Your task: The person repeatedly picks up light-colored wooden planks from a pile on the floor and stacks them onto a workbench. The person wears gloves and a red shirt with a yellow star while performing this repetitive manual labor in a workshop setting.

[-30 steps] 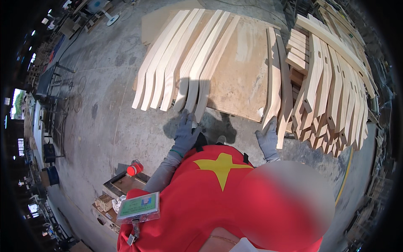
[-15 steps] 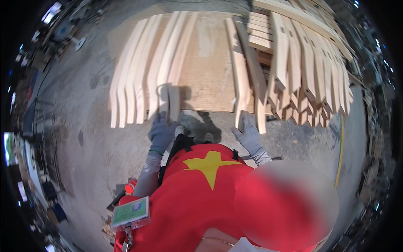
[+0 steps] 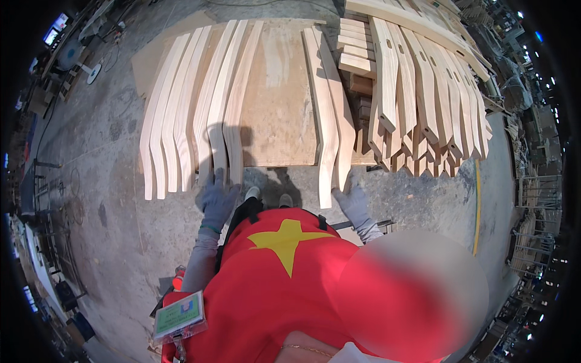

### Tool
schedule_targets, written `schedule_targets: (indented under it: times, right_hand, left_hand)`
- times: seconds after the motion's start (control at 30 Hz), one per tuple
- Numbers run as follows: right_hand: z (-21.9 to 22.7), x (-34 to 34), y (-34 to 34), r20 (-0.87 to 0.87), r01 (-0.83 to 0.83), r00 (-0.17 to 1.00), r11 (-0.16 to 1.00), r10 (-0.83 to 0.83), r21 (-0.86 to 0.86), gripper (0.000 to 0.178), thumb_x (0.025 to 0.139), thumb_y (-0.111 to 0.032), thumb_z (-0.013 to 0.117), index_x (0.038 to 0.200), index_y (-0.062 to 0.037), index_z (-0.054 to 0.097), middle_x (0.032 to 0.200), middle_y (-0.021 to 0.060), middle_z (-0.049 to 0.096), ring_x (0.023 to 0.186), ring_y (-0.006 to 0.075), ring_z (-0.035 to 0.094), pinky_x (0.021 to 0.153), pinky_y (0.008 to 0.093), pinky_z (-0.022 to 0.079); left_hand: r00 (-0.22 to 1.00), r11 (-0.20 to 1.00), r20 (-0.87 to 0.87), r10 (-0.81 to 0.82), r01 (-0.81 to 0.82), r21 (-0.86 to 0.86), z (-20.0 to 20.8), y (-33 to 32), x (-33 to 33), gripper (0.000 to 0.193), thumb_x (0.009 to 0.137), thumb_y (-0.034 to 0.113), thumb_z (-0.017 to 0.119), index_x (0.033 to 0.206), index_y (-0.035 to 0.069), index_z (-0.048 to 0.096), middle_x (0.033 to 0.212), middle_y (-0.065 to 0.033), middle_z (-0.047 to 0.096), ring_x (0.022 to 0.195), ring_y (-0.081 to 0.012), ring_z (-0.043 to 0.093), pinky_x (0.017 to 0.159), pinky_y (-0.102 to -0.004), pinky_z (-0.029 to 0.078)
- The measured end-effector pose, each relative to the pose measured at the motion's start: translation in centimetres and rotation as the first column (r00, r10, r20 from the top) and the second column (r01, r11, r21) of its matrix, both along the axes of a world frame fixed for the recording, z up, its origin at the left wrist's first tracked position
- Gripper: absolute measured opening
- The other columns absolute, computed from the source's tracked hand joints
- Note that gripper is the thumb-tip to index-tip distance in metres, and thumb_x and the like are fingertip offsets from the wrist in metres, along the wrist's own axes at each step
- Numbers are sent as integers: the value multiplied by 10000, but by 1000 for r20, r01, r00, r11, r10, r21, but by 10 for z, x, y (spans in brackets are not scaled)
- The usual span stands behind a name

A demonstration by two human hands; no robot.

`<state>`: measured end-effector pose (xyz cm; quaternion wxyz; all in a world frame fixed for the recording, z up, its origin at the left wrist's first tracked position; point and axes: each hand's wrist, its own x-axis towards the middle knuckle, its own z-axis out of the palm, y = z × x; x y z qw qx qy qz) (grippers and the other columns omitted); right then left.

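Several long, pale, bent wooden pieces (image 3: 163, 115) lie side by side on the left of a board (image 3: 279, 91). My gloved left hand (image 3: 216, 199) is at the near ends of the rightmost ones, fingers stretched and apart, touching them. Two more bent pieces lie together right of the board's middle; the left one (image 3: 325, 136) sticks out farther toward me. My gloved right hand (image 3: 354, 202) holds the near end of the right one (image 3: 341, 121), thumb on its left and fingers on its right.
On the right stands a stack of similar bent pieces (image 3: 417, 78) with slots, a long bar (image 3: 411, 24) lying across it. Short wooden blocks (image 3: 357, 45) are piled beside it. Concrete floor (image 3: 109, 230) surrounds the board, with a yellow line (image 3: 478, 206) at right.
The two right-hand pieces are closer together, and the left one now reaches nearer to me. My right hand has gone from the left one to the right one. My view has shifted slightly.
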<state>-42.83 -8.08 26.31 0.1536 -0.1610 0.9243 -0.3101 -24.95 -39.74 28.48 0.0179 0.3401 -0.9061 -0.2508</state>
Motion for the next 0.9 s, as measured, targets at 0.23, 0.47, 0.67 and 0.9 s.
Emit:
schedule_targets:
  times: [0.23, 0.47, 0.67, 0.9]
  right_hand:
    - [-25, 13, -3, -141, -93, 985, 993, 102, 72, 846, 751, -364, 645, 1402, 1, 246, 907, 279, 611, 752, 420, 619, 662, 481, 500]
    - [-26, 13, 2, -117, -118, 985, 988, 129, 101, 850, 766, -339, 644, 1389, 58, 223, 920, 293, 598, 741, 418, 613, 661, 479, 491]
    - [-6, 11, 0, -10, -124, 992, 985, 126, 118, 821, 784, -360, 631, 1393, 35, 247, 970, 325, 592, 876, 458, 597, 748, 491, 490]
    - [-4, 10, -3, 28, -131, 991, 988, 130, 79, 832, 784, -365, 639, 1392, 33, 234, 1008, 336, 575, 893, 464, 595, 765, 489, 491]
  left_hand:
    - [1000, 998, -14, 2, -3, -65, 0, 1, 1, 693, 789, 378, 639, 1316, -14, 420, 1306, -283, 433, 1181, -407, 458, 973, -421, 395]
    - [999, 1000, 50, -4, 3, 22, 17, 3, -5, 733, 793, 419, 625, 1347, 2, 386, 1350, -310, 369, 1226, -426, 411, 1005, -436, 368]
    - [998, 999, 42, 40, -39, -5, 1, 1, -2, 744, 788, 418, 633, 1360, 14, 384, 1356, -300, 368, 1230, -412, 410, 1005, -428, 369]
    - [1000, 999, 4, -13, 13, -32, -11, 3, 1, 724, 781, 400, 652, 1346, 22, 403, 1346, -290, 383, 1243, -405, 397, 998, -431, 374]
